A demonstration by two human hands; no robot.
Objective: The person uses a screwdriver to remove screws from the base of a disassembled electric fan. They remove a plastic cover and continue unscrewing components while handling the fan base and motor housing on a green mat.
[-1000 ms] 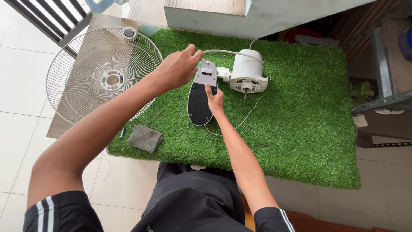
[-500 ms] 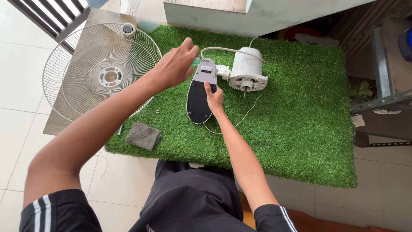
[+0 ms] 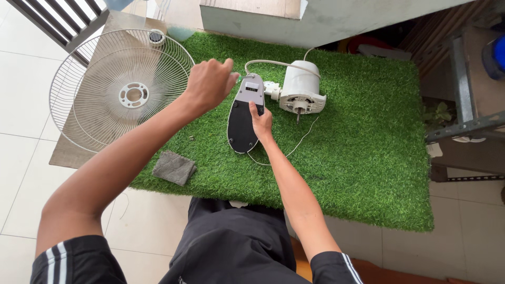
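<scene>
Hands: two. Right hand presses one smooth oval plastic base, mid-turf; left hand curled, pinching something unclear. One rounded white motor, one round wire grille, one grey cloth.

- I work on a green turf mat spread over the tiled floor.
- On it lie the fan base, the white motor just beside it with its cord, and a grey cloth near the front edge.
- The wire guard rests half on the mat, half on a board.
</scene>
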